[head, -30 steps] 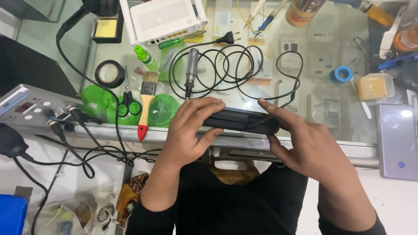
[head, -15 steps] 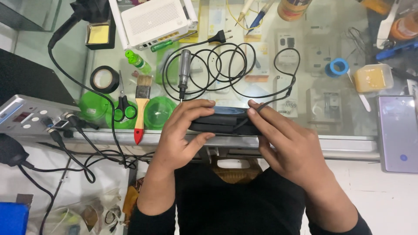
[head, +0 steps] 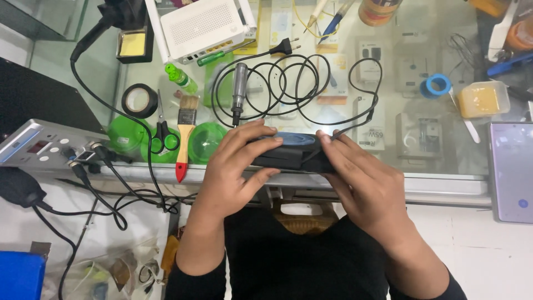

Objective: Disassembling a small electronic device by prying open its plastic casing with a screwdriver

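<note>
Glass-topped bench (head: 433,183) carries tools and parts — both hands work at its near edge. The left hand (head: 233,166) and right hand (head: 361,178) hold a black power adapter (head: 291,153) between them, fingers (head: 252,136) curled over its top and thumbs pressed along its near side. A black cable (head: 288,89) lies coiled just beyond the fingertips. Judged step: gripping the adapter's case for inspection or opening. Any next move calls for a steady two-handed grip — even pressure at both ends.
</note>
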